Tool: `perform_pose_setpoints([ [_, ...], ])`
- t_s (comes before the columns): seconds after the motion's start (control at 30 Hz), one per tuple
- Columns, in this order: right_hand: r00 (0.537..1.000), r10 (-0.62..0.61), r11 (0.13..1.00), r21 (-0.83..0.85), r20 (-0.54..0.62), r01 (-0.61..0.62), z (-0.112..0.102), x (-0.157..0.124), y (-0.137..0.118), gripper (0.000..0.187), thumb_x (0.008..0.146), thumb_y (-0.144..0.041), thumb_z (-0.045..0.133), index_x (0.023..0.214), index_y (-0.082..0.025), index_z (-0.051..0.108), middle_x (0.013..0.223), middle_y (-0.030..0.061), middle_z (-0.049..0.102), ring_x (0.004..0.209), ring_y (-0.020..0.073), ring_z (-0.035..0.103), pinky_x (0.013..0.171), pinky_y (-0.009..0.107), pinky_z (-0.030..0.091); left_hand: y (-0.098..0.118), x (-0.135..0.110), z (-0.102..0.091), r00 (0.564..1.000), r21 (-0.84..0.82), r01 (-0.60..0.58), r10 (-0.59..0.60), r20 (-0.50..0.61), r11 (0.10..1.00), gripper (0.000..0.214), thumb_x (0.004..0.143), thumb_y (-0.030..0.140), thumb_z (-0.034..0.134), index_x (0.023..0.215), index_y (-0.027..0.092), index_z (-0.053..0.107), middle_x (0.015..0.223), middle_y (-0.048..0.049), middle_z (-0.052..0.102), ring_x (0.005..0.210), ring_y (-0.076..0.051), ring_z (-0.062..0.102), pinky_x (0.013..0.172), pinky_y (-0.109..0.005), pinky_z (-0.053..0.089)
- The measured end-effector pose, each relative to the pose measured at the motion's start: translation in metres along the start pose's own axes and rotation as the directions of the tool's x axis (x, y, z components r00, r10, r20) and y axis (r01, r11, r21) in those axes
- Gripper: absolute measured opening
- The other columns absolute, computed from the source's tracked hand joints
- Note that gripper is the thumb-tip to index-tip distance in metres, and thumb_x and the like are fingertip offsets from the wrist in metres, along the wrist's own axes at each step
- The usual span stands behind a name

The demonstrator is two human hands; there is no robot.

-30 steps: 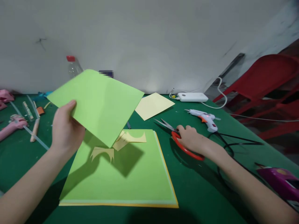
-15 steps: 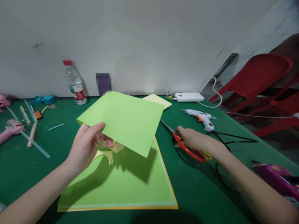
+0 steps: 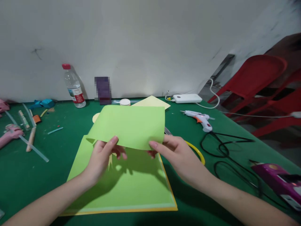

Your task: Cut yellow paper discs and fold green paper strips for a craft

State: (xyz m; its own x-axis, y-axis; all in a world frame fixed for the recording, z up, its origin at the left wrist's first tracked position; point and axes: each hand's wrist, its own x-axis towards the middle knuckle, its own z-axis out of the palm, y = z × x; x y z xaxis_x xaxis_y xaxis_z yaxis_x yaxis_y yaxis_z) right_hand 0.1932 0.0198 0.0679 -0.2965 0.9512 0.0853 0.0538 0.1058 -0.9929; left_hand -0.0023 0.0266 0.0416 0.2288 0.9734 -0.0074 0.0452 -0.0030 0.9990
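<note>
A light green sheet of paper [image 3: 134, 125] is held up in the air between my two hands. My left hand [image 3: 103, 157] pinches its lower left edge, thumb on top. At the lower right corner my right hand [image 3: 178, 153] grips the same sheet, also thumb on top. Below lies a stack of larger green sheets [image 3: 131, 188] with an orange edge, and a yellow cut scrap on it is mostly hidden by my left hand. Scissors [image 3: 198, 152] rest on the table behind my right hand; a yellow handle loop and part of a blade show.
A white glue gun [image 3: 199, 119] with a black cord and a magenta tool [image 3: 277, 182] lie at right. Along the wall stand a water bottle [image 3: 75, 91], a dark purple box [image 3: 103, 91] and a white power bank [image 3: 188, 98]. Glue sticks [image 3: 35, 149] lie at left.
My right hand has let go of the scissors, which now lie on the table, and has taken hold of the green sheet's right corner. The sheet has turned and come level.
</note>
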Motion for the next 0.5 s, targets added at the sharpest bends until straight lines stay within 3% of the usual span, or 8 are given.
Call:
perform_pose_setpoints([
  [0.07, 0.996, 0.016, 0.999, 0.031, -0.085, -0.014, -0.002, 0.005, -0.001, 0.021, 0.073, -0.033, 0.062, 0.060, -0.017, 0.059, 0.057, -0.0010, 0.058, 0.055, 0.0107, 0.052, 0.053, 0.021, 0.044, 0.002, -0.005, 0.001, 0.973, 0.114, -0.052, 0.024, 0.230, 0.992, 0.046, 0.088, 0.040, 0.031, 0.057, 0.016, 0.055, 0.045, -0.0001, 0.052, 0.040, -0.011, 0.048, 0.043, -0.024, 0.038],
  [0.13, 0.991, 0.038, 0.996, 0.086, -0.126, -0.028, -0.006, 0.010, 0.000, 0.018, 0.067, -0.033, 0.069, 0.062, -0.017, 0.062, 0.060, -0.0007, 0.062, 0.058, 0.0117, 0.055, 0.056, 0.021, 0.045, 0.011, -0.013, 0.003, 0.922, 0.246, -0.242, 0.143, 0.361, 0.939, 0.040, 0.085, 0.037, 0.038, 0.051, 0.017, 0.048, 0.040, 0.0030, 0.044, 0.036, -0.009, 0.040, 0.040, -0.023, 0.031],
  [0.2, 0.991, 0.064, 0.990, 0.132, -0.119, -0.048, -0.010, 0.012, 0.002, 0.016, 0.064, -0.033, 0.072, 0.066, -0.018, 0.064, 0.068, 0.0002, 0.066, 0.063, 0.0141, 0.058, 0.060, 0.024, 0.047, 0.024, -0.019, 0.004, 0.808, 0.448, -0.589, 0.467, 0.360, 0.672, 0.037, 0.083, 0.032, 0.044, 0.049, 0.018, 0.040, 0.039, 0.0047, 0.038, 0.037, -0.008, 0.034, 0.039, -0.023, 0.025],
  [0.27, 0.992, 0.075, 0.989, 0.131, -0.098, -0.062, -0.012, 0.013, 0.003, 0.017, 0.064, -0.034, 0.072, 0.066, -0.019, 0.065, 0.070, 0.0007, 0.067, 0.065, 0.0159, 0.060, 0.064, 0.027, 0.049, 0.034, -0.018, 0.005, 0.680, 0.652, -0.667, 0.651, 0.336, 0.360, 0.022, 0.078, 0.033, 0.055, 0.064, 0.018, 0.047, 0.051, 0.0024, 0.048, 0.047, -0.011, 0.043, 0.044, -0.023, 0.033],
  [0.3, 0.993, 0.075, 0.990, 0.123, -0.091, -0.064, -0.012, 0.012, 0.004, 0.018, 0.064, -0.035, 0.072, 0.064, -0.019, 0.064, 0.067, 0.0007, 0.067, 0.064, 0.0162, 0.060, 0.066, 0.029, 0.049, 0.037, -0.016, 0.004, 0.656, 0.729, -0.635, 0.677, 0.333, 0.256, 0.020, 0.075, 0.034, 0.059, 0.078, 0.016, 0.050, 0.063, -0.0018, 0.056, 0.057, -0.014, 0.051, 0.050, -0.024, 0.040],
  [0.4, 0.996, 0.064, 0.988, 0.147, -0.057, -0.055, -0.013, 0.010, 0.002, 0.018, 0.064, -0.036, 0.072, 0.064, -0.019, 0.065, 0.066, 0.0007, 0.066, 0.062, 0.0165, 0.060, 0.065, 0.029, 0.050, 0.039, -0.001, 0.000, 0.702, 0.858, -0.510, 0.611, 0.367, 0.070, 0.037, 0.077, 0.029, 0.056, 0.107, 0.009, 0.048, 0.100, -0.0149, 0.061, 0.095, -0.024, 0.055, 0.076, -0.035, 0.046],
  [0.47, 0.999, 0.040, 0.981, 0.189, -0.032, -0.033, -0.017, 0.009, -0.002, 0.015, 0.065, -0.034, 0.072, 0.072, -0.021, 0.067, 0.072, 0.0013, 0.068, 0.067, 0.0176, 0.062, 0.062, 0.028, 0.051, 0.041, 0.009, -0.005, 0.741, 0.878, -0.475, 0.566, 0.362, 0.059, 0.022, 0.081, 0.020, 0.047, 0.101, 0.012, 0.053, 0.100, -0.0115, 0.063, 0.094, -0.023, 0.057, 0.076, -0.033, 0.046],
  [0.5, 0.999, 0.023, 0.981, 0.196, -0.044, -0.014, -0.020, 0.009, -0.005, 0.015, 0.065, -0.033, 0.072, 0.074, -0.022, 0.067, 0.074, 0.0013, 0.068, 0.070, 0.0177, 0.063, 0.061, 0.027, 0.051, 0.045, 0.013, -0.008, 0.761, 0.881, -0.462, 0.557, 0.332, 0.106, 0.017, 0.083, 0.018, 0.043, 0.093, 0.014, 0.057, 0.090, -0.0074, 0.065, 0.084, -0.020, 0.059, 0.069, -0.030, 0.046],
])
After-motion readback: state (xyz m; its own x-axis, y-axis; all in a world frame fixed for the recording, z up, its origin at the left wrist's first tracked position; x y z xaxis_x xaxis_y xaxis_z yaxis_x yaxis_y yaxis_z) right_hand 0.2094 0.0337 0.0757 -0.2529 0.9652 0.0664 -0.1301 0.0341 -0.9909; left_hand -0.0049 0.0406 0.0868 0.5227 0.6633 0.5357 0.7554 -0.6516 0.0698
